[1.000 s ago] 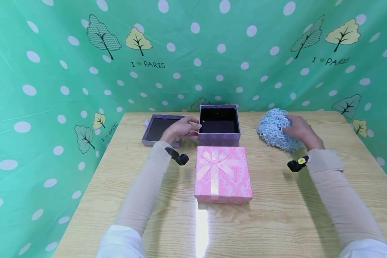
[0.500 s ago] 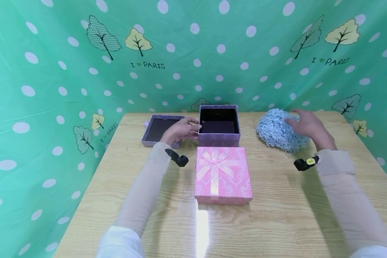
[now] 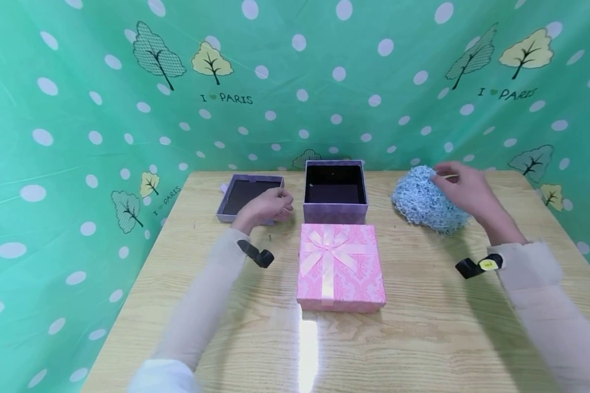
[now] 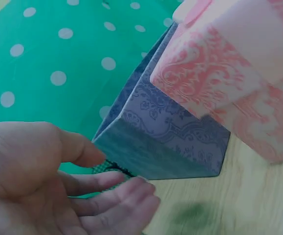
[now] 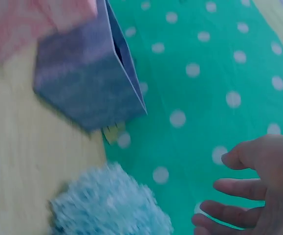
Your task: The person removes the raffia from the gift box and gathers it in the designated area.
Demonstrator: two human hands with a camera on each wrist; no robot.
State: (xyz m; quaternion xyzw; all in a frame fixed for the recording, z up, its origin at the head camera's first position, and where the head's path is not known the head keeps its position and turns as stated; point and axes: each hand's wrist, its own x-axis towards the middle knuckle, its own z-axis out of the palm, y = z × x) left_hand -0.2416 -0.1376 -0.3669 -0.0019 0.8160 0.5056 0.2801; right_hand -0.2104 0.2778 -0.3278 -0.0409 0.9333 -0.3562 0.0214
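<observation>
My left hand (image 3: 267, 206) hovers between the shallow purple lid (image 3: 221, 210) and the open purple box (image 3: 335, 212), its fingers loosely bent around nothing. In the left wrist view, the left hand (image 4: 58, 181) is apart from the patterned side of the purple box (image 4: 165, 122). My right hand (image 3: 464, 188) is over the right side of a heap of light blue shredded paper (image 3: 423, 199). The right wrist view has the right hand (image 5: 244, 191) with spread fingers and nothing in them, to the right of the shredded paper (image 5: 112, 203).
A pink gift box (image 3: 341, 273) with a ribbon bow stands in front of the purple box. Everything rests on a light wooden table (image 3: 216, 327). Behind it and along the left hangs a green polka-dot curtain (image 3: 300, 82).
My left hand has let go of the purple box's side and drawn back left. The right hand has come off the shredded paper and shifted right; the boxes stay put.
</observation>
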